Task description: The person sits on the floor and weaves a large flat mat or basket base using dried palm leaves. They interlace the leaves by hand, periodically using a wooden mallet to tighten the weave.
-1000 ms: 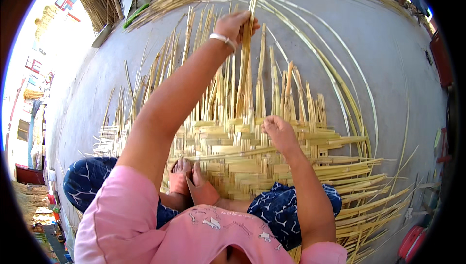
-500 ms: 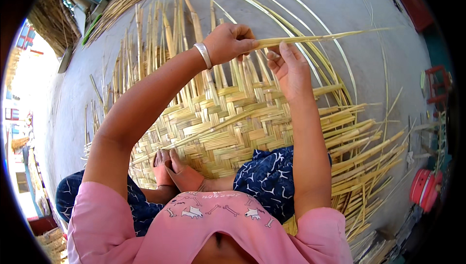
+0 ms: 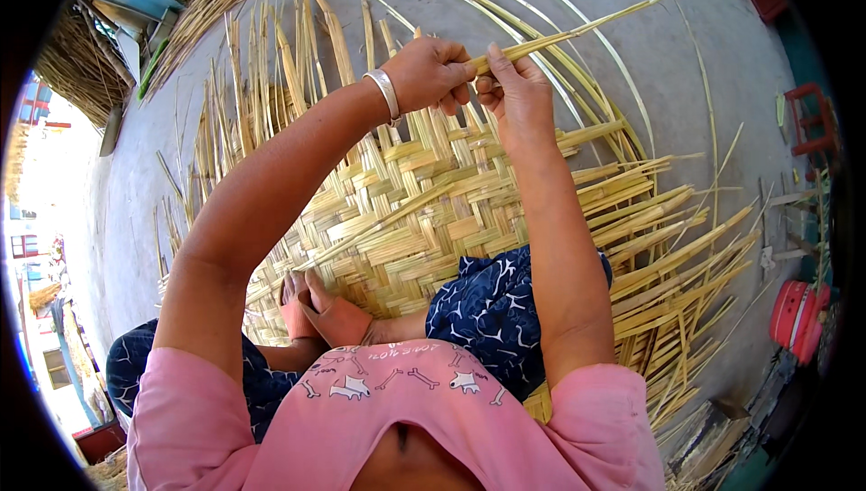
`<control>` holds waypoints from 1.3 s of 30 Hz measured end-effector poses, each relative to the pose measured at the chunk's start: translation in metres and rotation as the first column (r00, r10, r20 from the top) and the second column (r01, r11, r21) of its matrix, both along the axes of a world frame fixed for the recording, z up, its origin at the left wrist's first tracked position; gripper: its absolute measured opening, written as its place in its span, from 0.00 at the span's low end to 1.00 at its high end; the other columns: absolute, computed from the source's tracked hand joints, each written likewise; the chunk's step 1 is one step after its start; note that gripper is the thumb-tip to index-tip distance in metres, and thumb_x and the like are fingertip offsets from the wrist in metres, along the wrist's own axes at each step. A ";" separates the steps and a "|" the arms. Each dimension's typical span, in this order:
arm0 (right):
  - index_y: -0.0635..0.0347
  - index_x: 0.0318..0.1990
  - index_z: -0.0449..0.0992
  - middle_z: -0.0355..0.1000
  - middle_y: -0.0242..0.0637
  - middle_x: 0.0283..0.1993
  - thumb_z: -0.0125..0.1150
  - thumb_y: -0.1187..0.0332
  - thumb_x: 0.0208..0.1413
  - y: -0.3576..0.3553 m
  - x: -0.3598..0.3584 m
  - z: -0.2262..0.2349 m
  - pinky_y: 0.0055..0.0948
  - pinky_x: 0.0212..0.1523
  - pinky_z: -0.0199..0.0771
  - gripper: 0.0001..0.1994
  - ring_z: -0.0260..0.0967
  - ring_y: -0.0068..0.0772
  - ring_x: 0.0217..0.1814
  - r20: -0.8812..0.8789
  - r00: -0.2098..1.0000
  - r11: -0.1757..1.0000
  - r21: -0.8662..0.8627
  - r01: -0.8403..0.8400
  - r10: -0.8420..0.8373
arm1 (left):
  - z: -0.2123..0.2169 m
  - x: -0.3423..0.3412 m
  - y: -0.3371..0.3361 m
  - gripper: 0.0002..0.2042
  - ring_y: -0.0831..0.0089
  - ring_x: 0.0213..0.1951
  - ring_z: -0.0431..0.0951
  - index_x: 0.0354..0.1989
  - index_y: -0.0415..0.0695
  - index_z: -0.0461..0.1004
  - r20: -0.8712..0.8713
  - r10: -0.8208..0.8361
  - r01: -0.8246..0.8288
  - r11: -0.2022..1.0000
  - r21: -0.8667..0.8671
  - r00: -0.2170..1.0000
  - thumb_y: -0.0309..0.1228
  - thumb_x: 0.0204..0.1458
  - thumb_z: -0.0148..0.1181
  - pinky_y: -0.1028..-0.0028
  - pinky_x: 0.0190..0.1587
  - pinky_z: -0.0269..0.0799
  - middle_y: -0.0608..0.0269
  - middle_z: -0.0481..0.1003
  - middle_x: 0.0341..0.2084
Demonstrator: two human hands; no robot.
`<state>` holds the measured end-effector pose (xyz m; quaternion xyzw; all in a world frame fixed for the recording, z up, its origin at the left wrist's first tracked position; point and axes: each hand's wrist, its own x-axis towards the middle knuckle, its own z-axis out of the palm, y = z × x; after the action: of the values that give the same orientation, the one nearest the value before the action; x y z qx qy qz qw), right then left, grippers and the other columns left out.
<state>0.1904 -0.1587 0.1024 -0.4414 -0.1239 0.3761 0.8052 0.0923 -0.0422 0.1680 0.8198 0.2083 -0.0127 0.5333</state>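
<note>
Head view: my left hand [image 3: 428, 71] and right hand [image 3: 516, 98] meet above the far edge of the woven mat [image 3: 406, 220] on the floor [image 3: 686, 67], fingers of both pinched shut on one bamboo strip [image 3: 577, 33], lifted clear for handling.

Left hand [image 3: 431, 71]: closed around the near end of a bamboo strip [image 3: 577, 32], a silver bangle [image 3: 386, 94] on the wrist.
Right hand [image 3: 514, 98]: pinching the same strip just beside the left.
Woven bamboo mat [image 3: 424, 220]: flat on the grey floor [image 3: 704, 58], loose ends fanning outward.
Red stool [image 3: 807, 121]: far right.
</note>
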 end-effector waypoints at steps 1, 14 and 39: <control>0.61 0.33 0.73 0.72 0.29 0.24 0.62 0.64 0.54 0.000 -0.002 0.001 0.16 0.22 0.67 0.09 0.68 0.16 0.21 0.054 0.998 0.999 -0.040 0.027 -0.025 | -0.001 0.000 0.000 0.11 0.79 0.19 0.76 0.32 0.40 0.71 -0.014 0.009 -0.009 1.000 0.004 1.000 0.36 0.58 0.51 0.81 0.21 0.68 0.63 0.76 0.20; 0.59 0.30 0.73 0.71 0.29 0.24 0.63 0.68 0.53 -0.009 0.009 0.005 0.18 0.21 0.67 0.06 0.66 0.17 0.20 0.183 0.970 0.982 -0.071 0.177 -0.161 | 0.024 -0.030 -0.012 0.10 0.84 0.12 0.67 0.31 0.38 0.71 -0.044 0.004 -0.004 1.000 0.008 0.999 0.33 0.57 0.52 0.83 0.16 0.63 0.66 0.72 0.15; 0.58 0.31 0.72 0.71 0.30 0.26 0.62 0.73 0.51 -0.022 0.029 -0.002 0.19 0.22 0.72 0.04 0.70 0.21 0.23 -0.194 0.981 0.990 0.138 0.018 0.009 | 0.042 -0.071 0.003 0.11 0.85 0.12 0.66 0.30 0.38 0.70 -0.148 -0.032 0.028 0.999 -0.024 0.988 0.34 0.58 0.52 0.84 0.16 0.62 0.67 0.71 0.14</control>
<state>0.2197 -0.1804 0.1008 -0.3456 -0.0695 0.4061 0.8431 0.0213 -0.0394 0.2096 0.8138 0.2349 -0.0840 0.5249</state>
